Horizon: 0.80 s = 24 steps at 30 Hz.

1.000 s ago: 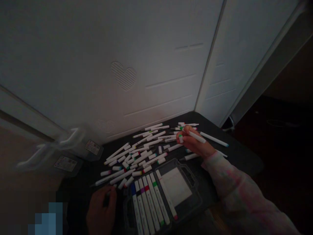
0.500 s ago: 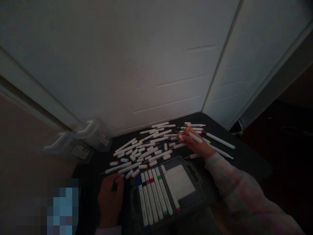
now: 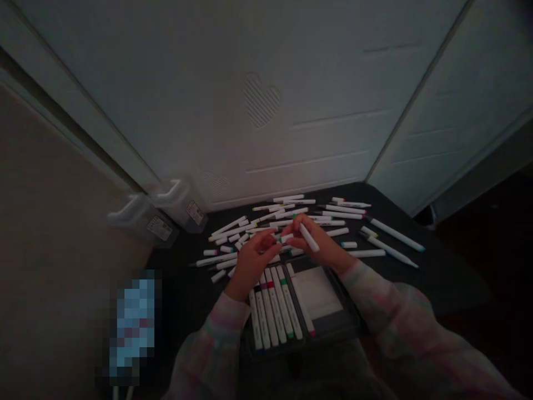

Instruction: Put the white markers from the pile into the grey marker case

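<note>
Head view: the green-ended white cap sat pinched in the right hand, the left hand just beside its left end, grip unclear. The white marker, also in the right hand's hold, slanted down rightward.

From where I stand, the right hand grips a white marker and has a small green-marked cap at its fingertips. The left hand meets it there; whether it touches the cap I can't tell. Nearer, an open case holds a row of markers and, on its right side, a white card. Loose markers litter the black table beyond; two clear containers stand far left.
</note>
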{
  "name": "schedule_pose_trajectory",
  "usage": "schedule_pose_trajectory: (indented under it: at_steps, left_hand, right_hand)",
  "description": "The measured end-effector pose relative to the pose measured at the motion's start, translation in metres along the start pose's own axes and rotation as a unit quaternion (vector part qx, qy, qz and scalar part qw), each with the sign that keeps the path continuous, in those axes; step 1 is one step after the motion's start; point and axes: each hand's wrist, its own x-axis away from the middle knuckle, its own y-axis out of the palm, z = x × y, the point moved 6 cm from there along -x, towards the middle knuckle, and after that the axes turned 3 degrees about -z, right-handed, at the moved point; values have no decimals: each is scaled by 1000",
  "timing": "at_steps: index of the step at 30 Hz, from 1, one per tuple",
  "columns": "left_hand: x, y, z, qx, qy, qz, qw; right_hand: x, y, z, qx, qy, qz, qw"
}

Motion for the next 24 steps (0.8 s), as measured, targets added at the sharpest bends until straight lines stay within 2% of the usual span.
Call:
schedule_pose_trajectory:
  at_steps: [4,13,24]
  left_hand:
    - [4,12,-11,36,-12,-19,999]
    - [7,7,-12,93,-19,12,995]
    - [7,11,-13,37,-14,-38,999]
  right_hand:
    - [2,7,12,-38,19,-29,999]
    - [6,8,20,-53,38,-55,996]
    - [10,8,20,-32,82,-61,994]
